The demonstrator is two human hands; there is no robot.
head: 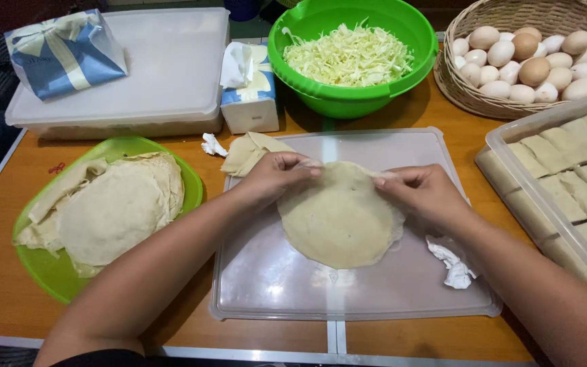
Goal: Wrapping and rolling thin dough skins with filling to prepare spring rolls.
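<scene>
A round, pale thin wrapper (pixel 340 221) lies flat on a clear plastic board (pixel 375 292) in the middle of the table. My left hand (pixel 278 173) pinches the wrapper's upper left edge. Gripping the upper right edge is my right hand (pixel 426 194). Both hands hold the same sheet from opposite sides. A folded piece of wrapper (pixel 247 153) rests at the board's far left corner.
Stacked wrappers fill a green plate (pixel 49 272) at left. Behind stand a lidded white box (pixel 164 75), a tissue box (pixel 249 88), a green bowl (pixel 348 102) of shredded cabbage and an egg basket (pixel 470 95). A clear tray (pixel 511 139) of folded rolls sits right. Crumpled tissue (pixel 453 261) lies nearby.
</scene>
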